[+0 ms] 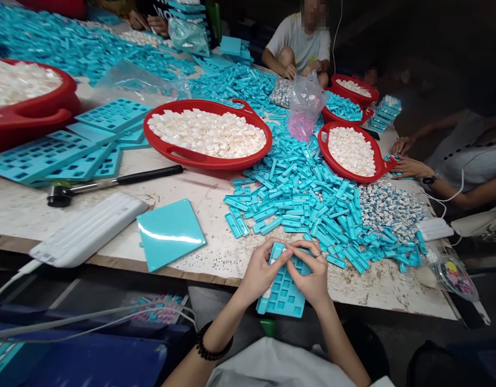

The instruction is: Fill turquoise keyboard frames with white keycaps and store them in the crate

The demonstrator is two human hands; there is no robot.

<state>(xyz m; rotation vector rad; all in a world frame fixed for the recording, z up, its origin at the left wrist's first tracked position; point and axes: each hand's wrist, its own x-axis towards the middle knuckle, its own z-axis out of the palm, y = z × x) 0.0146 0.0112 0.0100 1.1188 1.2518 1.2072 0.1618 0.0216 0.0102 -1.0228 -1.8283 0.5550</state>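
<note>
At the table's front edge, a blue plastic panel with rows of square holes (285,293) is tilted up between my hands. My left hand (259,273) is closed round its upper left side, the thumb pressing on its face. White pieces sit along the panel's left edge. My right hand (314,277), with a ring on one finger, lies over the upper right part. Its fingertips are pinched together beside my left thumb; whatever they hold is hidden. Just beyond my hands spreads a pile of small blue plastic strips (296,201).
A red basin of white caps (175,157) stands ahead, another red basin (337,167) to its right. Leftward lie a flat blue square cover (171,234), a white power bank (90,228), a black-handled hammer (122,180) and stacked blue panels (38,158). Other people sit around the table.
</note>
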